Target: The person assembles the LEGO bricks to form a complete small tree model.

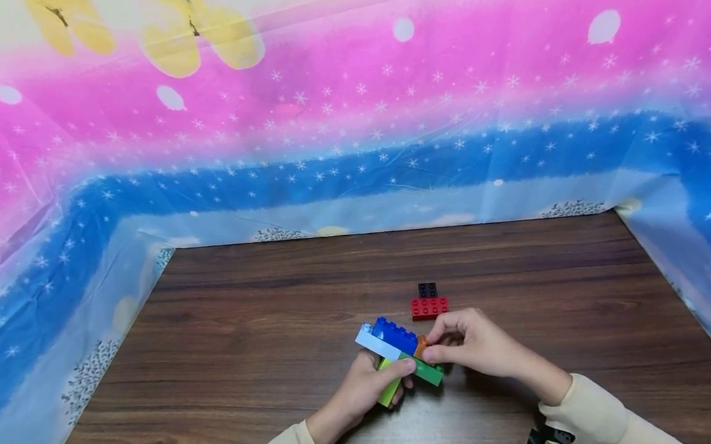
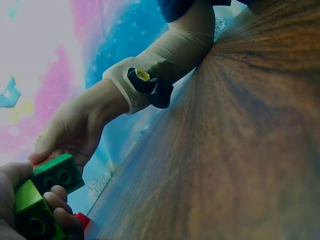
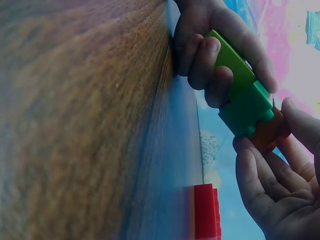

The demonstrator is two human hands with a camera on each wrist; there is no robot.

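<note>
My left hand (image 1: 370, 384) grips a built piece of toy building bricks above the table. Its lime green brick (image 3: 234, 70) lies under the fingers. A light blue brick (image 1: 377, 341) and a green brick (image 3: 248, 107) make the layer above, and a dark blue brick (image 1: 395, 335) sits on top. With thumb and fingertips, my right hand (image 1: 476, 343) pinches an orange brick (image 3: 270, 131) against the green brick, beside the dark blue one. Whether the orange brick is fully pressed down, I cannot tell.
Beyond the hands, a red brick (image 1: 429, 309) lies on the brown wooden table (image 1: 251, 324), with a small black brick (image 1: 427, 289) just behind it. A patterned pink and blue cloth (image 1: 337, 126) hangs around the table's back and sides. A black wrist device (image 1: 546, 443) is at the right sleeve.
</note>
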